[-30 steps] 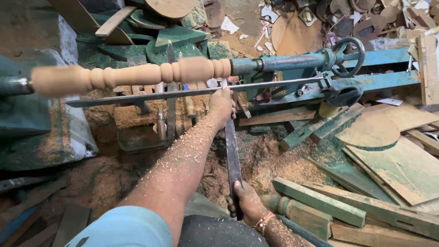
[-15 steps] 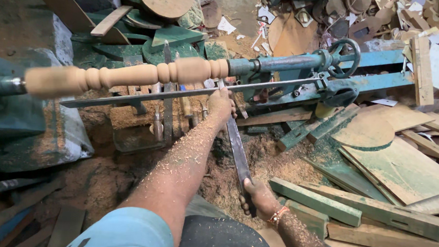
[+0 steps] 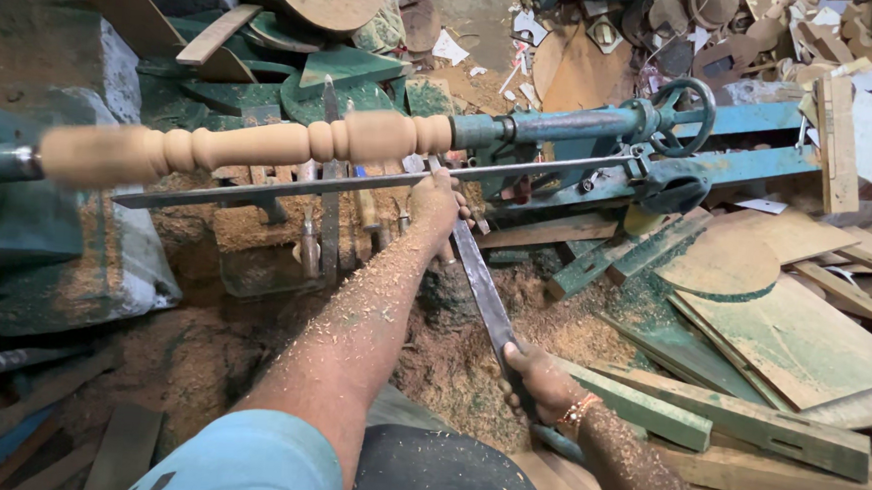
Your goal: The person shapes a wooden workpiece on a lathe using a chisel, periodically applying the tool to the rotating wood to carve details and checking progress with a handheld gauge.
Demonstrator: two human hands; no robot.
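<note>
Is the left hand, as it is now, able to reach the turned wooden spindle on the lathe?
Probably yes. The left hand rests at the metal tool rest, holding the long chisel, and the spindle is just above it with nothing between them.

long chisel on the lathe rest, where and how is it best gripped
Judging by its pose, grip the long chisel at both ends. The right hand wraps the near handle end from below, low by the body. The left hand presses down on the blade from above, where it crosses the metal tool rest before the turned wooden spindle. Its length needs that spread.
</note>
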